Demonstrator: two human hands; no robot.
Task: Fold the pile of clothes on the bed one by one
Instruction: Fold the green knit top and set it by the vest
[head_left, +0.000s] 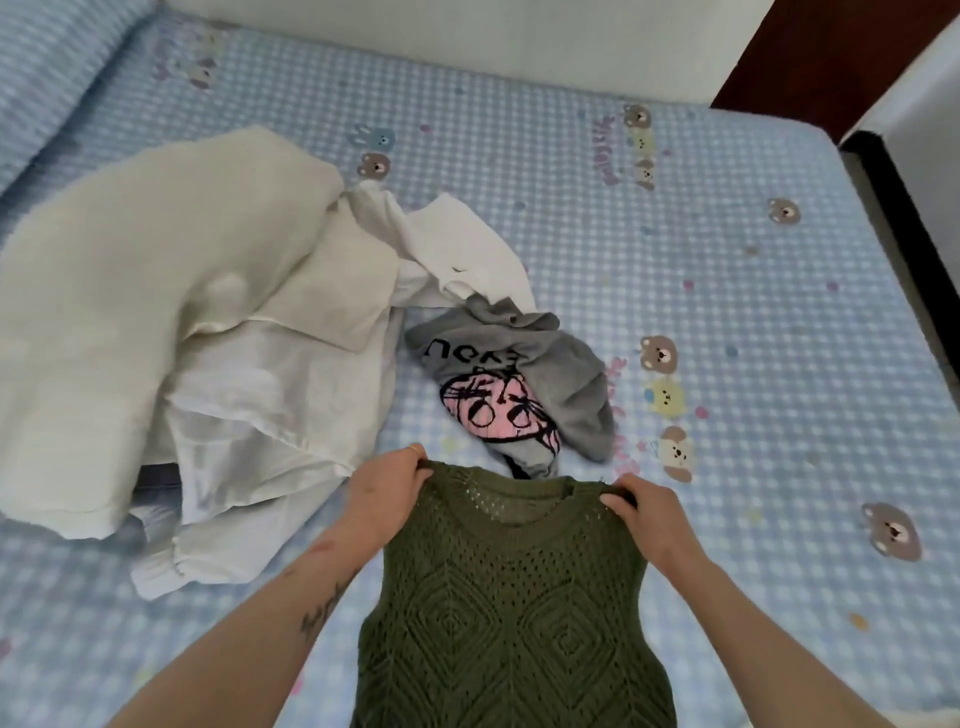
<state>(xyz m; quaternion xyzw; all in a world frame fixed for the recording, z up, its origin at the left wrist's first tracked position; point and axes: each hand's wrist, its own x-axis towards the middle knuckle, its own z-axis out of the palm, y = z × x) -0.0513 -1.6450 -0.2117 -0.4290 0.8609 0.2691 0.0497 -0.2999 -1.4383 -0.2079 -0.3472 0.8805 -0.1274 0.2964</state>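
An olive green openwork knit vest (511, 597) hangs in front of me, its front facing me. My left hand (387, 486) grips its left shoulder strap and my right hand (647, 512) grips its right shoulder strap, stretching the neckline between them. Behind the vest a crumpled grey sweatshirt (524, 379) with a pink and black print lies on the bed. To the left sprawls a pile of cream and white clothes (197, 332), with a fluffy cream garment on top of thinner white ones.
The bed (727, 291) wears a blue checked sheet with bear and rabbit prints. A white headboard or wall runs along the far side. A dark edge of furniture (893, 192) borders the bed at the right.
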